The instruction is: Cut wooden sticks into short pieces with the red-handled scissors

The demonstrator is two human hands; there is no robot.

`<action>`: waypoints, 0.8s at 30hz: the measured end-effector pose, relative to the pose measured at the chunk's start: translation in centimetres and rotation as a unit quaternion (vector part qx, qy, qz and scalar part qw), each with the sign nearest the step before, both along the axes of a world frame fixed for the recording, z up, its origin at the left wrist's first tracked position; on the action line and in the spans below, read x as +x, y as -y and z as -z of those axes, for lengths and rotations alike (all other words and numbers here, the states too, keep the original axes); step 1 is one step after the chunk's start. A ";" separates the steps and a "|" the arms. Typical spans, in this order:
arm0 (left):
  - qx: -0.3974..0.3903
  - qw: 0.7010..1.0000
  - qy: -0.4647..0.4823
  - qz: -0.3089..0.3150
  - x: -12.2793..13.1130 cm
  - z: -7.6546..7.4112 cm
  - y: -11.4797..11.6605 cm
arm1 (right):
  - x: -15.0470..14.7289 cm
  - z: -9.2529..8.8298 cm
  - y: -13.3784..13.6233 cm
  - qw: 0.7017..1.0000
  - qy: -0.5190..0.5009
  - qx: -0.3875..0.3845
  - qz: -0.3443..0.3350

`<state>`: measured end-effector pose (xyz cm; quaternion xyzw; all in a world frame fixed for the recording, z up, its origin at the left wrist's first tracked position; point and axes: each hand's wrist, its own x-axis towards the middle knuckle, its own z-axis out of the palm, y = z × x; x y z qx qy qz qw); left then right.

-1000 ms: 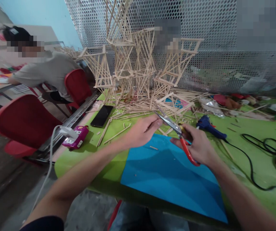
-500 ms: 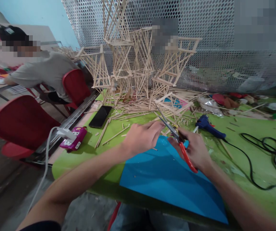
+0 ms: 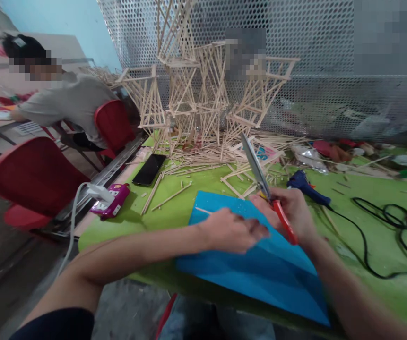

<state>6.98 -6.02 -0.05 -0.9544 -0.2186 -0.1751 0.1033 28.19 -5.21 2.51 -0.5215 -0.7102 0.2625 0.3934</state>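
Observation:
My right hand [image 3: 291, 212] grips red-handled scissors [image 3: 260, 177], their blades closed and pointing up and away from me. My left hand [image 3: 233, 231] hovers low over a blue sheet [image 3: 256, 269] on the green table [image 3: 135, 222]; its fingers are curled and blurred by motion, and I cannot make out whether they hold anything. A thin wooden stick [image 3: 203, 210] lies on the sheet's far left corner. Behind the hands rises a tall lattice structure of wooden sticks [image 3: 203, 94], with loose sticks [image 3: 196, 165] heaped at its foot.
A blue glue gun [image 3: 304, 184] with a black cord [image 3: 384, 236] lies to the right. A black phone [image 3: 150, 170] and a pink power strip [image 3: 113, 200] sit at the table's left edge. Red chairs [image 3: 33, 179] and a seated person [image 3: 64, 104] are on the left. Perforated metal mesh [image 3: 313, 56] backs the table.
My left hand dropped from the scissor tips toward me, down over the blue sheet. My right hand tilted the scissors from lying leftward to pointing upward.

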 end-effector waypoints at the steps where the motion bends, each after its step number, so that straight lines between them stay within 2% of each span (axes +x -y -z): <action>1: 0.002 0.999 0.024 -0.043 -0.3 -0.5 -0.2 | 0.8 -0.3 -0.2 1.000 -0.002 -0.020 0.016; 4: 0.031 0.992 0.105 -0.062 -1.9 -2.2 -1.3 | 3.6 -1.1 -0.9 0.994 -0.015 -0.045 0.096; 6: 0.037 0.986 0.158 -0.044 -2.7 -2.9 -1.9 | 4.6 -1.4 -1.1 0.993 -0.027 -0.035 0.105; 10: 0.028 0.973 0.227 -0.019 -3.0 -2.9 -2.0 | 3.6 -1.6 -0.5 0.995 -0.064 -0.014 0.078; 16: 0.021 0.967 0.255 -0.021 -2.8 -2.6 -1.9 | 0.7 -1.0 0.7 0.993 -0.116 -0.036 0.008; 20: 0.002 0.965 0.261 -0.030 -2.8 -2.5 -2.0 | 0.2 -0.3 0.7 0.990 -0.135 -0.041 0.004; 24: 0.001 0.961 0.276 -0.013 -2.8 -2.3 -2.0 | 0.2 0.2 0.5 0.990 -0.133 -0.056 -0.012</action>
